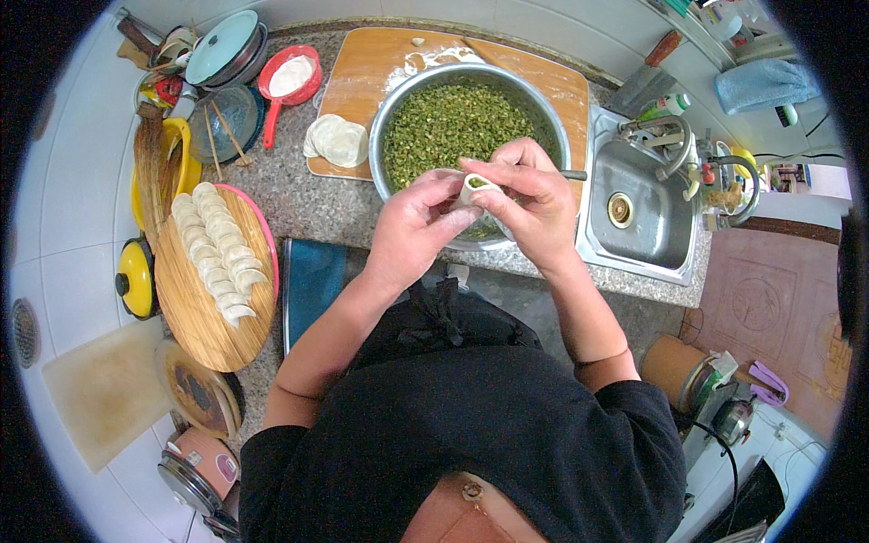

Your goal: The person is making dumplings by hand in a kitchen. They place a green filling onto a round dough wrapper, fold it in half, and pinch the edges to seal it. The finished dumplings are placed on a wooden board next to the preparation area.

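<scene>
Between both hands is a folded dumpling [473, 193], its round wrapper bent over green filling that shows at the gap on one side. My left hand [422, 216] pinches the wrapper from the left, while the thumb and fingers of my right hand [529, 197] grip its right edge. Both are held over the near part of a large steel bowl [553, 129] of chopped green filling [451, 125]. A stack of round dumpling wrappers [337, 141] lies left of the bowl. Rows of folded dumplings [216, 248] rest on a round wooden board [197, 332].
The bowl stands on a floured wooden board [360, 75]. A red ladle-like scoop [290, 75] of white flour sits left of it. To the right is a steel sink [645, 210] with a faucet [679, 139]. Chopsticks [227, 132] lie across a glass lid.
</scene>
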Tool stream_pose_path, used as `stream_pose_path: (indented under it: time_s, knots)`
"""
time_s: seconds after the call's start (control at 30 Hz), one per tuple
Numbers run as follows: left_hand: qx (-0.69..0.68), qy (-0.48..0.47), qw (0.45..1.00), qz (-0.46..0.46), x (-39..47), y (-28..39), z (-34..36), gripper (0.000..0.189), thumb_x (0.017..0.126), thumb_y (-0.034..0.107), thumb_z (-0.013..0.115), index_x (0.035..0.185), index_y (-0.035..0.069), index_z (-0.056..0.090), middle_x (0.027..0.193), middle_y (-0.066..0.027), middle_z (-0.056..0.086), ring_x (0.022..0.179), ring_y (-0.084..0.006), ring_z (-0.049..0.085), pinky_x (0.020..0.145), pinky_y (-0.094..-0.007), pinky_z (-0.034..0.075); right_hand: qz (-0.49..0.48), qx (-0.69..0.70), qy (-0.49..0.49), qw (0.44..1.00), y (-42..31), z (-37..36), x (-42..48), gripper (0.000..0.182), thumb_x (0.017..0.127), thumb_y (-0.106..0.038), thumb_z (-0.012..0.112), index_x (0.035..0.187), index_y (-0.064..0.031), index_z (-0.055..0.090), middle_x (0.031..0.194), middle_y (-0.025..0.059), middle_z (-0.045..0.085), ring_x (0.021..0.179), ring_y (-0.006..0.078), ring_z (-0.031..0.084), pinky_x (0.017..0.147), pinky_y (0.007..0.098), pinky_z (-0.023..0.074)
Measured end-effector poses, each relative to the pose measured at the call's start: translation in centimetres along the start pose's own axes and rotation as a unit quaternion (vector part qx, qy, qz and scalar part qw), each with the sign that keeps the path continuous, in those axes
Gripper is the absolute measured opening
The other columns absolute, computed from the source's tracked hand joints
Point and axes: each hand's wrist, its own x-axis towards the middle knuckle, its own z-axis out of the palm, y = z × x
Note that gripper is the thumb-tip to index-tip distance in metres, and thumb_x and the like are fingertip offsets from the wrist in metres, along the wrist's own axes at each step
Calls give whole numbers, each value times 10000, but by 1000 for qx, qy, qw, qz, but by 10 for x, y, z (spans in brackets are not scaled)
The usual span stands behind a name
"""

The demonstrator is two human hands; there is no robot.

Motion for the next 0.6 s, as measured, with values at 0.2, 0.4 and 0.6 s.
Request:
stream_pose_path:
  time_s: [0.2, 0.4, 0.6]
  knots:
    - [2, -21, 1000, -6, 0, -3, -2, 267, 892, 21, 645, 1148, -52, 623, 1126, -58, 567, 1040, -131, 581, 887, -273, 489, -12, -5, 31, 999, 2, 3, -3, 143, 795, -117, 740, 929, -76, 769, 784, 67, 614, 774, 188, 595, 695, 300, 472]
    - [-19, -41, 996, -73, 1, 2, -6, 260, 887, 29, 658, 1132, -54, 629, 1076, -49, 585, 993, -129, 599, 875, -275, 494, 24, 7, -7, 1000, 10, 0, 2, 171, 866, -97, 688, 1017, -62, 759, 849, 28, 574, 795, 128, 541, 680, 246, 436]
    - [-76, -42, 994, -67, 1, -5, -3, 235, 887, 56, 679, 1088, -59, 641, 1022, -39, 592, 941, -107, 603, 819, -254, 501, 59, 17, -48, 997, 6, -4, 4, 171, 888, -109, 667, 1024, -60, 758, 867, 26, 566, 801, 109, 523, 696, 230, 417]
